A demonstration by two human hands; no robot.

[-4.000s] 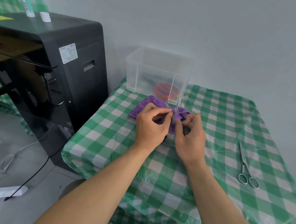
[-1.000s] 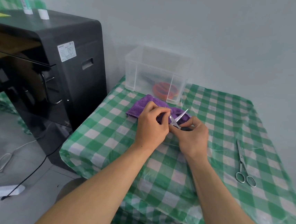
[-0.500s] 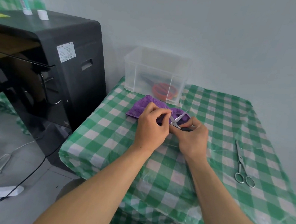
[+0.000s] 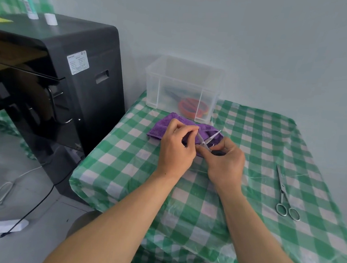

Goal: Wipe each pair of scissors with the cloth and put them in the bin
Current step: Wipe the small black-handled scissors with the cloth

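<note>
Already over the purple terry cloth [image 4: 164,128], my left hand [image 4: 176,147] pinched one blade of the small black-handled steel scissors [image 4: 207,140], spread in a V; my right hand [image 4: 224,161] gripped their handle; a slip along that bare edge could nick a fingertip; the handle loops stayed hidden; contents of the clear plastic bin [image 4: 183,85] looked blurred, orange-red handles only; the long all-steel scissors [image 4: 285,194] lay well apart.

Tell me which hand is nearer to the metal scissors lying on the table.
Right. The right hand is closer to the metal scissors; the left hand is beyond it, farther away, by the purple cloth.
</note>
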